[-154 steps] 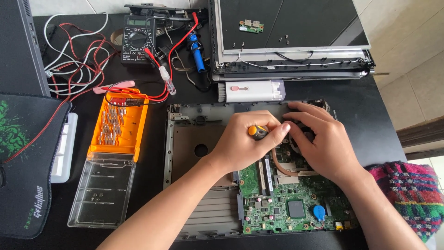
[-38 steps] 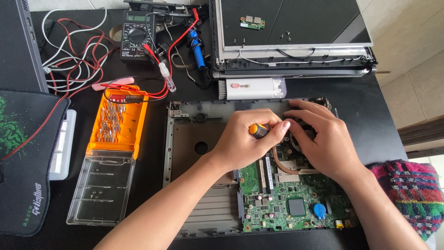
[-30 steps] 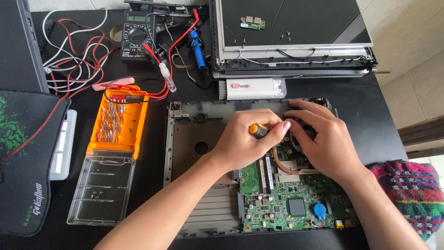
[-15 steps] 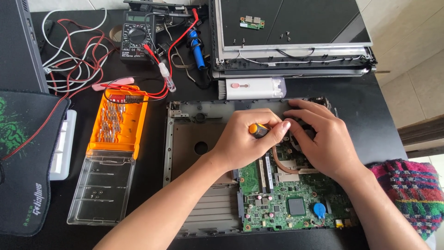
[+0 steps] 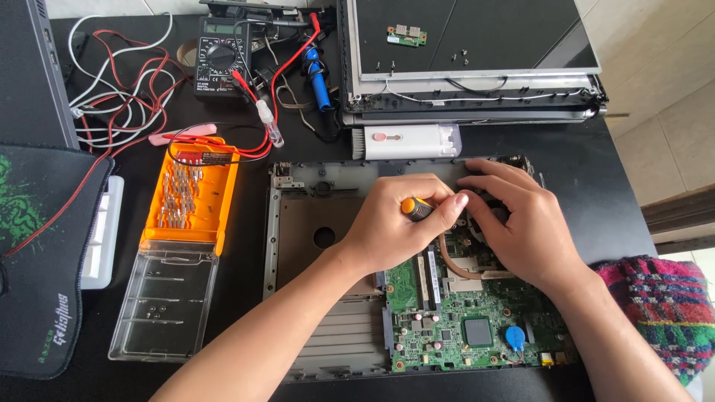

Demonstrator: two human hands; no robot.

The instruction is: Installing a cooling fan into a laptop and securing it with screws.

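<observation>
An opened laptop base (image 5: 298, 223) lies on the black table with its green motherboard (image 5: 469, 327) exposed at the right. My left hand (image 5: 398, 227) is closed around an orange-handled screwdriver (image 5: 415, 208), whose tip is hidden under the fingers near the copper heat pipe (image 5: 449, 260). My right hand (image 5: 518, 219) rests fingers-down on the upper right part of the board, over the fan area, touching the left hand's fingertips. What lies under the right palm is hidden.
An orange screwdriver-bit case (image 5: 192, 197) with clear lid (image 5: 164, 301) lies left of the laptop. A multimeter (image 5: 218, 58) with red and black leads, a white brush tool (image 5: 406, 141) and a detached screen panel (image 5: 469, 56) sit at the back. A patterned cloth (image 5: 659, 313) lies right.
Nothing has visibly moved; both hands stay in the same place on the board with the screwdriver held as before.
</observation>
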